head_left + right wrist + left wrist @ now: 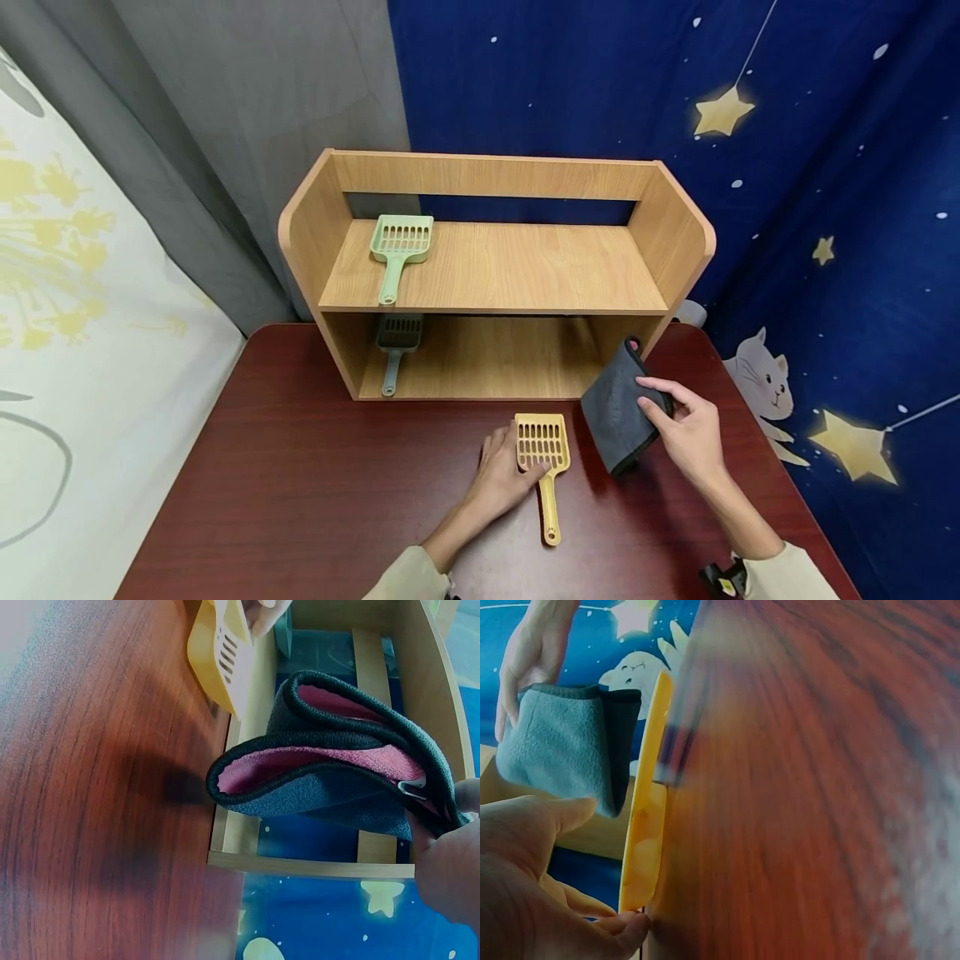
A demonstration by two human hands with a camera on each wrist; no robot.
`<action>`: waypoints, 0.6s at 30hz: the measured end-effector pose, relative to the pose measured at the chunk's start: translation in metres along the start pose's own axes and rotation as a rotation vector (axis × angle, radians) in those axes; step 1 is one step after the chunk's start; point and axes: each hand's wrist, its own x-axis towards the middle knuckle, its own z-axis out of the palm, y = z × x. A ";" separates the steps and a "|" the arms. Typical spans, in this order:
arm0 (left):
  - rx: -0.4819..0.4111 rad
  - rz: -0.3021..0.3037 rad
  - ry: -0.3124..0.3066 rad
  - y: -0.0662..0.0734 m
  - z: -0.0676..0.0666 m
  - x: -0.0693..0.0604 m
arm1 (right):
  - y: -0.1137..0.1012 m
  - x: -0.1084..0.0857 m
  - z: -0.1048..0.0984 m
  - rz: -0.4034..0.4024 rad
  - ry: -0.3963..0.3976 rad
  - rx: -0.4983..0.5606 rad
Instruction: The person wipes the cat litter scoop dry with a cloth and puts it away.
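A yellow slotted scoop (543, 442) lies on the table before the shelf, its handle toward the front edge. My left hand (504, 477) is at its left side; in the left wrist view the fingertips of that hand (551, 877) touch the yellow scoop's edge (646, 825), with the thumb held away from it. My right hand (686, 425) pinches a folded grey cloth (618, 408) by its right edge, above the table. The right wrist view shows the cloth's dark border and pink inner side (262, 766), with the right hand (450, 862) gripping one end.
A two-level wooden shelf (495, 399) stands at the back of the dark red table (315, 500). A green scoop (401, 242) lies at the left of its upper board, and a grey scoop (397, 337) at the left below. Curtains (540, 75) hang behind.
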 end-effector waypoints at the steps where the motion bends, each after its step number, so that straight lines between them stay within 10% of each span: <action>1: 0.002 0.001 -0.005 0.000 0.002 0.000 | 0.001 0.000 0.000 -0.002 -0.002 0.007; 18: 0.209 0.045 -0.017 0.008 0.015 -0.002 | 0.004 -0.006 -0.004 -0.007 -0.023 0.041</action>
